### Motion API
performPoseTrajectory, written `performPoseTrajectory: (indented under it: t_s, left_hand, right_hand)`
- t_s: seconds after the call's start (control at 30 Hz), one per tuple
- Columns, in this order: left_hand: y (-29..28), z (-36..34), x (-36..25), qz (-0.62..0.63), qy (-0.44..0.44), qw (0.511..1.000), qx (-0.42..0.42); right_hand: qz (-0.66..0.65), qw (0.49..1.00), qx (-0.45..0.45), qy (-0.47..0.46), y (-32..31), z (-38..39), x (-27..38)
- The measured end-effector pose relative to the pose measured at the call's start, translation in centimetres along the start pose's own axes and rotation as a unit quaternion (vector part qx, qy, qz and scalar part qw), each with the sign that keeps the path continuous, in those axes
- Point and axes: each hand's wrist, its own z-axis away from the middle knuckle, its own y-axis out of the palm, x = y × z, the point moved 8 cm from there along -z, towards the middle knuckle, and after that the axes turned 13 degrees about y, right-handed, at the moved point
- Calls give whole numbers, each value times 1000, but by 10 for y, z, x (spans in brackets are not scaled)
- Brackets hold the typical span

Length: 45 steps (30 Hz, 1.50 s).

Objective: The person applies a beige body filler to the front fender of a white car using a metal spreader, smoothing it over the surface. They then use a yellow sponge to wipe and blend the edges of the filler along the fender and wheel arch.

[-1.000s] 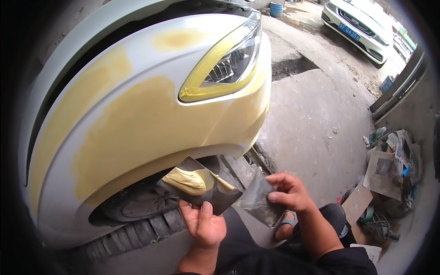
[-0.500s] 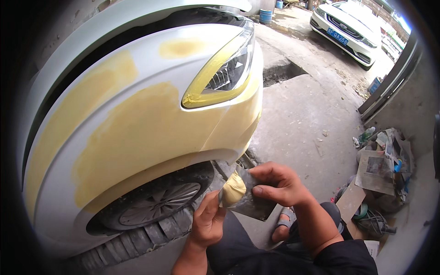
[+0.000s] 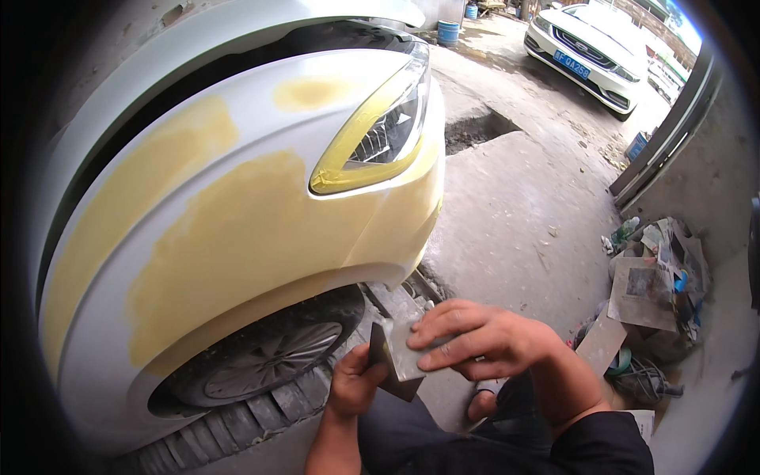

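Head view: a person crouches beside the front corner of a white car [image 3: 237,261], low by the front wheel [image 3: 261,368], a spot that puts the filler-covered fender within easy arm's reach. Broad yellow patches of body filler [image 3: 237,245] cover the fender, the bumper corner and the area round the headlight [image 3: 372,138], which is itself masked in yellow.

The left hand [image 3: 352,388] is closed around the lower edge of a dark mixing board [image 3: 388,372], thumb on the near face and fingers wrapped behind, holding it tilted up on edge in front of the knees. The right hand [image 3: 475,340] lies over a flat grey spreader [image 3: 416,352], fingers stretched long across its upper face and pressing it against the board (the thumb is hidden beneath, so the full grip cannot be made out). The two tools meet face to face, just in front of the tyre and below the wheel arch; that pressing together suggests filler being worked or wiped between them, though no filler shows on either at this angle.

Behind, cracked concrete floor [image 3: 522,206] runs to a second white car [image 3: 590,47] parked well apart. A heap of paper and rubbish [image 3: 657,285] lies to the person's right, near a sandalled foot [image 3: 481,404].
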Motion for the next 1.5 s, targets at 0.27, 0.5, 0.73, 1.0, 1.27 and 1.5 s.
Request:
performPoseTrajectory:
  t_s: [0.27,0.5,0.73,1.0,1.27,1.5]
  left_hand:
    - [28,-12,-27,52,108,992,32]
    - [47,-24,-16,51,93,983,-147]
    - [65,-33,-6,23,136,969,-206]
    - [66,-40,-32,-29,171,978,-120]
    - [79,-48,-16,43,67,988,-131]
    - [78,-57,-27,11,101,986,-132]
  right_hand:
    - [36,986,-77,144,-15,29,-64]
    - [-496,828,-241,103,-12,49,-94]
    - [-197,956,-215,40,14,52,-57]
    - [-260,890,-327,181,-9,94,-105]
    - [-471,825,-214,228,-2,78,-108]
    - [-429,833,-329,118,-31,87,-98]
